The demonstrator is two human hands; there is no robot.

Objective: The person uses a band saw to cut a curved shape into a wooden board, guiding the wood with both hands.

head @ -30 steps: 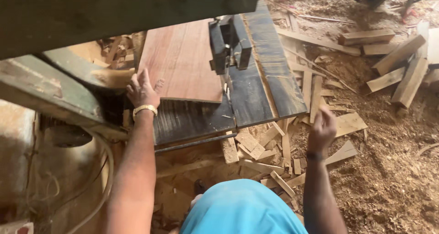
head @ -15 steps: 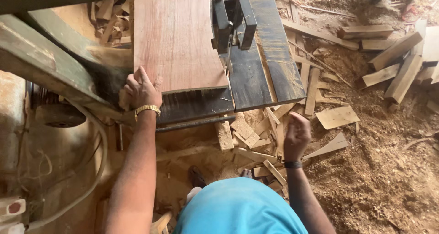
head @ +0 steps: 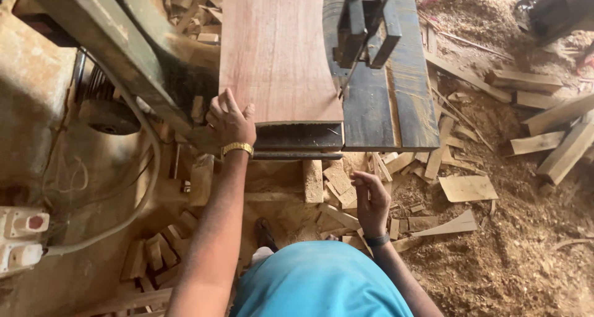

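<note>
Head view, read leftward to rightward with the board [head: 275,51] as landmark: far left of it a pale switch box [head: 21,236] sits on the dusty machine base, a cable [head: 133,199] curling up from it, and a green machine arm [head: 105,51] slants down toward the board's near left corner. At that corner the left hand [head: 230,120] lies flat, fingers spread, pressing the board's edge and clamped on nothing; a gold watch [head: 237,148] circles its wrist. The board rests on the dark saw table [head: 387,116], its long axis running straight away from the person, so it lies ahead of both hands. Just right of the board stands the blade guide [head: 365,26]. Below the board's near right corner the right hand [head: 371,200] hangs loosely open and empty, well clear of the wood, so the left hand is the nearer. Further right, offcuts [head: 467,187] and sawdust cover the ground.
</note>
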